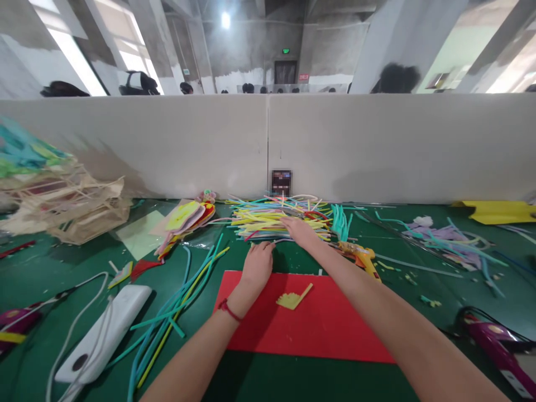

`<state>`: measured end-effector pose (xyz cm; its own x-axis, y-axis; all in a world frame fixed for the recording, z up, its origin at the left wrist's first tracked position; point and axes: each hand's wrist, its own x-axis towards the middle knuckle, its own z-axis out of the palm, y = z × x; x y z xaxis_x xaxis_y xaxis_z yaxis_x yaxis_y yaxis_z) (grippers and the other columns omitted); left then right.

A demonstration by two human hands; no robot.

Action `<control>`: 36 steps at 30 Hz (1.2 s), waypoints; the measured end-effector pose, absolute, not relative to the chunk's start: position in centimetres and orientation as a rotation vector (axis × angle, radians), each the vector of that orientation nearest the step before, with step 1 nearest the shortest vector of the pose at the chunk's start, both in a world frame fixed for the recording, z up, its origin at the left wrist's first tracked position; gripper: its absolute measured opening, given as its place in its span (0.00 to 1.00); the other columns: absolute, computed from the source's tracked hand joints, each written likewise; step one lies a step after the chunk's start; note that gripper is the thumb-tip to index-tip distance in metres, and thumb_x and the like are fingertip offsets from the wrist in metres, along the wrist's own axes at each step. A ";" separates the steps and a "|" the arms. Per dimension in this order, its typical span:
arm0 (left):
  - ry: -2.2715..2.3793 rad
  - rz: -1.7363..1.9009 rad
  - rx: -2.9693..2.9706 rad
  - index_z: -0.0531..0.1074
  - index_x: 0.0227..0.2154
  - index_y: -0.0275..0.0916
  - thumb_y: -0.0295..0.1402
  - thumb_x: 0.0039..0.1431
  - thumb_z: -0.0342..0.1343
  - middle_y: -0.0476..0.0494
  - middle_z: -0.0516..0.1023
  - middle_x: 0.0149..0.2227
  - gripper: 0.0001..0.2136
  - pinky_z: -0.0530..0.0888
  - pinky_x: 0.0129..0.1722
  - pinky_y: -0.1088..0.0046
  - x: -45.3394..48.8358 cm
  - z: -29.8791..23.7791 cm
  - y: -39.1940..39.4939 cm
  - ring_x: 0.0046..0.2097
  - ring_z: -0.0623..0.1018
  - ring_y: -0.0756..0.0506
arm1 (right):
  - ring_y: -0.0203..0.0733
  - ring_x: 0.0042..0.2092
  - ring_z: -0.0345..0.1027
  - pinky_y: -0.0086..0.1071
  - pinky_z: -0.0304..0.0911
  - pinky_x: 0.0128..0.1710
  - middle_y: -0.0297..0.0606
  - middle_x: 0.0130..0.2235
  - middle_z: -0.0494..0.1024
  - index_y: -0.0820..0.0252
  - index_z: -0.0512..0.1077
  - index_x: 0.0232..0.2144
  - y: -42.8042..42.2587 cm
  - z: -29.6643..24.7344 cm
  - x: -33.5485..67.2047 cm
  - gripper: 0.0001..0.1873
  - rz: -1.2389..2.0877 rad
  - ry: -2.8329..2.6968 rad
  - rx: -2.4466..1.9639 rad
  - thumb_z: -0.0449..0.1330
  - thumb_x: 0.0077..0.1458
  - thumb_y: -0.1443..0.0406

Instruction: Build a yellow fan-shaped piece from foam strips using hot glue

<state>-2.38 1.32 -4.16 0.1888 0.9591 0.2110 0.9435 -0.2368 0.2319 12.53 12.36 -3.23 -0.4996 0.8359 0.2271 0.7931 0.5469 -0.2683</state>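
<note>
On my feed, the red sheet [301,335] looks smooth and matt, like card. Beyond it, the bundled strips [263,221] look matt and foam-like; left of it, the white cabled device [121,312] shows smooth plastic; under it, the green tabletop [314,385] carries a faint sheen.

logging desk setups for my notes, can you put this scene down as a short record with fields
surface: green table
right hand: on the pile of coloured strips
left hand: at the pile's near edge, grip unclear
nearer the person: red sheet, small yellow piece on it
left side: loose teal and yellow strips, white device with cable
right of pile: yellow glue gun
behind: pale partition
</note>
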 end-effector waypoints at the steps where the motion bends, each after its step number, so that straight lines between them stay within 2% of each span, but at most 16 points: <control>1: 1.908 0.510 2.371 0.70 0.48 0.37 0.21 0.60 0.44 0.39 0.74 0.49 0.17 0.69 0.53 0.65 -2.4 -4.1 0.9 0.51 0.74 0.45 | 0.41 0.54 0.68 0.34 0.61 0.53 0.40 0.55 0.71 0.56 0.70 0.52 12.3 -3.2 12.9 0.20 0.167 -2.453 -1.331 0.45 0.63 0.66; 6: 1.880 0.632 2.323 0.72 0.44 0.37 0.21 0.59 0.45 0.41 0.76 0.47 0.15 0.70 0.52 0.65 -2.4 -4.1 -0.8 0.49 0.74 0.45 | 0.42 0.53 0.69 0.33 0.60 0.54 0.44 0.50 0.76 0.62 0.73 0.48 12.4 -3.6 13.5 0.17 0.146 -2.529 -1.277 0.50 0.61 0.65; 11: 1.902 0.781 2.251 0.71 0.45 0.36 0.22 0.60 0.45 0.41 0.75 0.49 0.14 0.70 0.53 0.64 -3.6 -5.4 -2.4 0.50 0.74 0.45 | 0.46 0.55 0.66 0.37 0.60 0.55 0.48 0.54 0.72 0.64 0.70 0.51 11.8 -4.1 13.6 0.20 0.088 -2.589 -1.210 0.56 0.58 0.63; 14: 1.903 0.854 2.255 0.70 0.48 0.36 0.22 0.60 0.47 0.39 0.72 0.52 0.15 0.68 0.55 0.64 -4.2 -7.0 -2.6 0.54 0.71 0.44 | 0.45 0.54 0.67 0.37 0.62 0.53 0.47 0.53 0.73 0.63 0.71 0.50 11.3 -4.4 13.7 0.18 0.019 -2.594 -1.216 0.51 0.61 0.64; 17: 1.900 0.915 2.209 0.69 0.48 0.35 0.22 0.59 0.48 0.37 0.71 0.53 0.15 0.68 0.55 0.64 -4.5 -8.2 -2.1 0.54 0.71 0.44 | 0.43 0.54 0.67 0.36 0.62 0.53 0.45 0.53 0.73 0.61 0.72 0.48 11.0 -4.7 13.7 0.17 0.007 -2.554 -1.253 0.48 0.62 0.67; 20: 1.908 0.973 2.181 0.71 0.45 0.36 0.21 0.57 0.49 0.39 0.73 0.50 0.14 0.69 0.54 0.62 -4.7 -8.6 -1.7 0.52 0.72 0.43 | 0.44 0.52 0.70 0.36 0.64 0.50 0.43 0.52 0.74 0.59 0.73 0.47 11.0 -4.8 13.8 0.16 0.015 -2.517 -1.273 0.50 0.61 0.69; 25: 1.884 1.025 2.147 0.72 0.40 0.36 0.21 0.57 0.49 0.39 0.75 0.45 0.12 0.70 0.52 0.59 -5.0 -8.6 -1.7 0.48 0.74 0.42 | 0.47 0.44 0.74 0.37 0.68 0.44 0.42 0.44 0.80 0.59 0.77 0.39 11.8 -4.5 13.9 0.11 0.101 -2.357 -1.319 0.55 0.57 0.68; 30: 1.872 1.087 2.116 0.72 0.40 0.37 0.21 0.57 0.49 0.39 0.75 0.45 0.11 0.70 0.52 0.58 -5.1 -8.6 -1.8 0.48 0.74 0.41 | 0.42 0.38 0.75 0.35 0.69 0.41 0.38 0.40 0.81 0.58 0.77 0.40 12.1 -2.7 13.9 0.14 0.171 -2.055 -1.220 0.51 0.60 0.66; 33: 1.858 1.115 2.108 0.73 0.39 0.36 0.22 0.58 0.49 0.38 0.75 0.46 0.11 0.70 0.52 0.58 -5.1 -8.3 -2.0 0.49 0.74 0.41 | 0.43 0.38 0.75 0.37 0.70 0.41 0.38 0.38 0.81 0.56 0.77 0.37 10.2 -1.2 14.2 0.13 0.176 -1.774 -0.976 0.53 0.58 0.62; 36: 1.830 1.131 2.131 0.73 0.40 0.36 0.21 0.58 0.49 0.38 0.75 0.44 0.11 0.71 0.50 0.62 -5.0 -7.5 -2.5 0.47 0.75 0.42 | 0.43 0.40 0.74 0.37 0.69 0.43 0.38 0.36 0.81 0.56 0.78 0.33 6.6 -0.4 15.4 0.10 0.103 -1.798 -0.854 0.57 0.57 0.62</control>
